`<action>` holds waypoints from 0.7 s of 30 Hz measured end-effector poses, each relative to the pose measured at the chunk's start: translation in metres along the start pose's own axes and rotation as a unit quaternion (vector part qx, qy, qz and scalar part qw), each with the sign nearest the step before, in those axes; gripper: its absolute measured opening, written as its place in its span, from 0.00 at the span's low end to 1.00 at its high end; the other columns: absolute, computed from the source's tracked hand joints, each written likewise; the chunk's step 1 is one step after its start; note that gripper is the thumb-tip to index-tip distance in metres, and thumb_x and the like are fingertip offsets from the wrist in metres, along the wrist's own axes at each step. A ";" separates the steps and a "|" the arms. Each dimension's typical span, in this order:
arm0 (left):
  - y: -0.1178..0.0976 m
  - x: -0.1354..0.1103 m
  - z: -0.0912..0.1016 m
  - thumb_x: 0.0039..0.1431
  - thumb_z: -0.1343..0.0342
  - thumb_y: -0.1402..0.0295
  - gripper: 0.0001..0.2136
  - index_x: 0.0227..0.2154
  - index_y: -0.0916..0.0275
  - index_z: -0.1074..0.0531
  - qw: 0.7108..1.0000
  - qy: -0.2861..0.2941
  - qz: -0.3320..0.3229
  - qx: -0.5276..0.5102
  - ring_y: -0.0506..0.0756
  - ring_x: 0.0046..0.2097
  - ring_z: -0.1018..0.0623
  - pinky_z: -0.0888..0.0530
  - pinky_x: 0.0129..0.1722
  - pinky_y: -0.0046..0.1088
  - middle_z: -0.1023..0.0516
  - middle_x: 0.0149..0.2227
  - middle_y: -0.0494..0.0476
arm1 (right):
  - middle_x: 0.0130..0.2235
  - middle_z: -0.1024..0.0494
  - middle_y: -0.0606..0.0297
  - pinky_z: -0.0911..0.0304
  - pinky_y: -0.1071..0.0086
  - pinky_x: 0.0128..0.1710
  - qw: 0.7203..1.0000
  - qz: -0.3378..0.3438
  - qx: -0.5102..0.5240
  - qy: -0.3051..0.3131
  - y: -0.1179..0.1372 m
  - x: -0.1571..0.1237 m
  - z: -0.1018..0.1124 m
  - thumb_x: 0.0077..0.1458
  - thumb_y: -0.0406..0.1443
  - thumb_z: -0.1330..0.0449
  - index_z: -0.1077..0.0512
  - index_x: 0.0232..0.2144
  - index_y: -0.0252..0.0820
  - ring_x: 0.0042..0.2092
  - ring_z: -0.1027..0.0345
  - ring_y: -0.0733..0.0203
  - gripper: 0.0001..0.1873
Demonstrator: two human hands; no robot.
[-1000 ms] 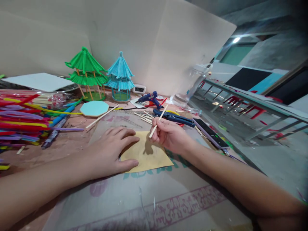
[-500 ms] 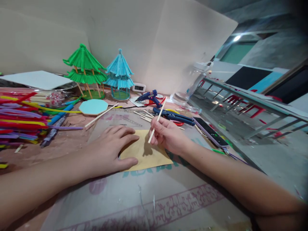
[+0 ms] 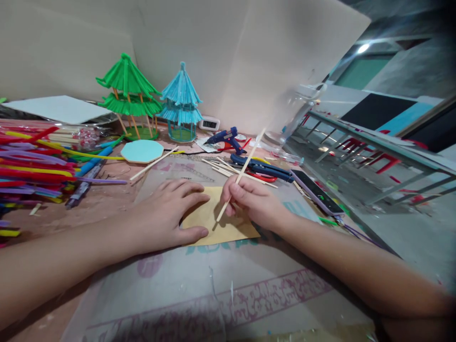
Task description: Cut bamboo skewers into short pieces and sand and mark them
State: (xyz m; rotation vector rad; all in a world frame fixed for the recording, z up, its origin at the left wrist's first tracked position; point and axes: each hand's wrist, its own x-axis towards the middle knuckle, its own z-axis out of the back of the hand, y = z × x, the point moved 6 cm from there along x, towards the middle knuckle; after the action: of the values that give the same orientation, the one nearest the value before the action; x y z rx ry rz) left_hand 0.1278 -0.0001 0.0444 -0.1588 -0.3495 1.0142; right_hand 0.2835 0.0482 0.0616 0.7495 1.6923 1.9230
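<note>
A thin wooden stick is pinched in my right hand, slanting up and away from me. Its lower end points at a rectangle of yellow-brown paper; whether the tip touches the paper I cannot tell. My left hand rests on the left part of the sheet, fingers spread and nothing in it. The paper lies on a printed cardboard sheet. Beyond my right hand lie several loose sticks and dark blue cutters.
Behind stand a green pagoda model, a blue one, a small clock and a glue gun. Coloured pipe cleaners are heaped at left, near a light-blue octagon. A phone lies at right.
The stick's lower end has moved down and slightly left, closer to the paper. My left hand still lies on the sheet. The whole view has shifted a little.
</note>
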 end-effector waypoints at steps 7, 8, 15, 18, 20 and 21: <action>0.001 0.000 -0.002 0.59 0.46 0.43 0.31 0.60 0.56 0.30 1.000 0.001 -0.001 0.010 0.69 0.62 0.34 0.37 0.62 0.53 0.31 0.62 0.62 | 0.22 0.30 0.69 0.40 0.72 0.27 0.983 -0.052 0.173 -0.024 -0.008 0.011 0.010 0.65 0.42 0.44 0.34 0.29 0.42 0.24 0.37 0.66 0.14; 0.001 -0.001 -0.002 0.59 0.46 0.43 0.31 0.60 0.56 0.30 1.000 0.000 0.000 0.010 0.69 0.62 0.34 0.37 0.62 0.53 0.31 0.62 0.62 | 0.22 0.30 0.69 0.40 0.72 0.28 0.983 -0.057 0.170 -0.028 -0.008 0.011 0.011 0.65 0.42 0.45 0.34 0.29 0.42 0.24 0.37 0.66 0.14; 0.001 -0.001 -0.002 0.59 0.47 0.43 0.32 0.60 0.57 0.30 1.000 0.006 0.000 0.007 0.69 0.63 0.35 0.36 0.61 0.53 0.32 0.62 0.62 | 0.25 0.30 0.70 0.41 0.72 0.28 0.996 -0.012 0.079 -0.029 -0.005 0.007 0.010 0.64 0.48 0.43 0.34 0.30 0.42 0.25 0.36 0.66 0.16; 0.001 0.000 -0.002 0.59 0.47 0.44 0.32 0.61 0.57 0.31 1.000 0.010 0.001 0.009 0.69 0.63 0.35 0.37 0.62 0.53 0.32 0.63 0.62 | 0.28 0.30 0.68 0.39 0.71 0.30 0.993 0.043 -0.105 -0.013 0.007 -0.001 0.005 0.65 0.50 0.45 0.33 0.32 0.42 0.29 0.35 0.65 0.19; 0.002 0.000 -0.003 0.59 0.46 0.43 0.32 0.60 0.56 0.30 1.000 0.009 0.000 0.005 0.69 0.63 0.35 0.37 0.62 0.53 0.32 0.63 0.62 | 0.30 0.29 0.67 0.37 0.70 0.33 0.968 0.069 -0.239 0.029 0.014 -0.007 -0.004 0.68 0.49 0.48 0.32 0.33 0.42 0.31 0.34 0.64 0.18; 0.002 0.000 -0.003 0.58 0.46 0.43 0.32 0.60 0.56 0.30 1.000 0.007 -0.001 0.002 0.70 0.63 0.35 0.37 0.62 0.53 0.32 0.63 0.61 | 0.31 0.28 0.66 0.36 0.70 0.34 0.953 0.080 -0.287 0.051 0.017 -0.009 -0.009 0.69 0.46 0.50 0.32 0.33 0.41 0.32 0.33 0.64 0.18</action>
State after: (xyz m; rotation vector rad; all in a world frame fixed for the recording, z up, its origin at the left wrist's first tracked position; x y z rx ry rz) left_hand 0.1271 0.0009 0.0409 -0.1620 -0.3349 1.0118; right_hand 0.2844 0.0329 0.0771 0.5730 1.0446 2.4338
